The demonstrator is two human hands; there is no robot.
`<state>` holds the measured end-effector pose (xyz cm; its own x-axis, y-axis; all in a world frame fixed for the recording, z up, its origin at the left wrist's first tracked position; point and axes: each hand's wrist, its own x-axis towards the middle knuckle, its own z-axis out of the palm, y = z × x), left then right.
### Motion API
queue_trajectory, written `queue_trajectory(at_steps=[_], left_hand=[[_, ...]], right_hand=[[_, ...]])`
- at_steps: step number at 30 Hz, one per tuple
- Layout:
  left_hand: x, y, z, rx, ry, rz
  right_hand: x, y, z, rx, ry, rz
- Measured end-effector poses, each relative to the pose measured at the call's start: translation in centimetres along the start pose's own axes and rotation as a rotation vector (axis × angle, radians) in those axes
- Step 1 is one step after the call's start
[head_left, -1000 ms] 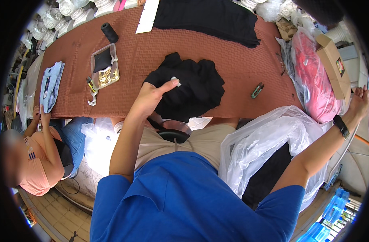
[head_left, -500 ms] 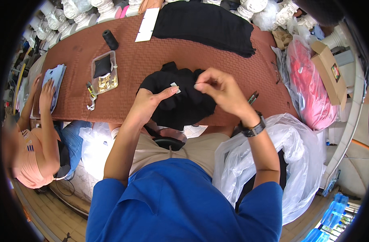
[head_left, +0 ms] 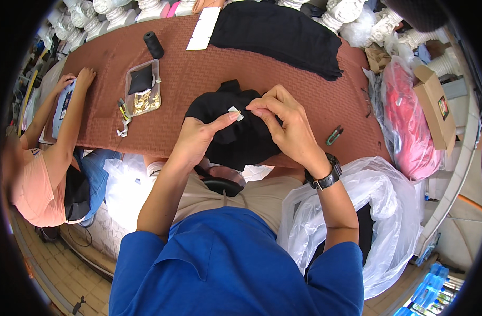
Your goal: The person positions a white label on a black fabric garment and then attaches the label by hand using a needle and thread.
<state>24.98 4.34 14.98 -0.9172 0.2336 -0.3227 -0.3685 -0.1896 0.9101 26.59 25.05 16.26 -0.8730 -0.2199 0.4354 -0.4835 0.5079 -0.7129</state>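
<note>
My left hand [head_left: 194,138] is closed on a bunched black garment [head_left: 225,145], its thumb pressing a small white label [head_left: 236,113] against the cloth. Close to that label, my right hand [head_left: 288,124] pinches a thin, shiny needle [head_left: 247,110] between thumb and fingertips, the needle pointing at the label. Any thread on it is too fine to make out. The garment hangs over the table's near edge towards my lap.
On the brown-covered table [head_left: 172,79] are a black thread spool [head_left: 153,45], a clear box [head_left: 158,95] with a black cushion and gold pieces, thread snips [head_left: 334,135], white card [head_left: 203,29] and folded black cloth [head_left: 278,37]. A co-worker handles blue cloth [head_left: 62,113] at left.
My right hand has moved left and down, bringing its pinch right up to the label. The snips now show fully beyond my right wrist. The co-worker's hands have shifted over the blue cloth.
</note>
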Motion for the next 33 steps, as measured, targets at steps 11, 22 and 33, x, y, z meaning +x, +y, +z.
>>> queue_trajectory(at_steps=[11,22,33], left_hand=[[-0.3,0.3,0.0,0.062,0.018,0.052],[-0.1,-0.5,-0.4,0.101,0.010,0.064],[0.5,-1.3,-0.5,0.033,-0.023,0.058]], right_hand=[[0.0,0.1,0.3,-0.005,-0.008,-0.019],[-0.1,-0.1,0.2,-0.074,-0.017,-0.029],[0.1,-0.2,0.1,-0.087,-0.028,-0.028]])
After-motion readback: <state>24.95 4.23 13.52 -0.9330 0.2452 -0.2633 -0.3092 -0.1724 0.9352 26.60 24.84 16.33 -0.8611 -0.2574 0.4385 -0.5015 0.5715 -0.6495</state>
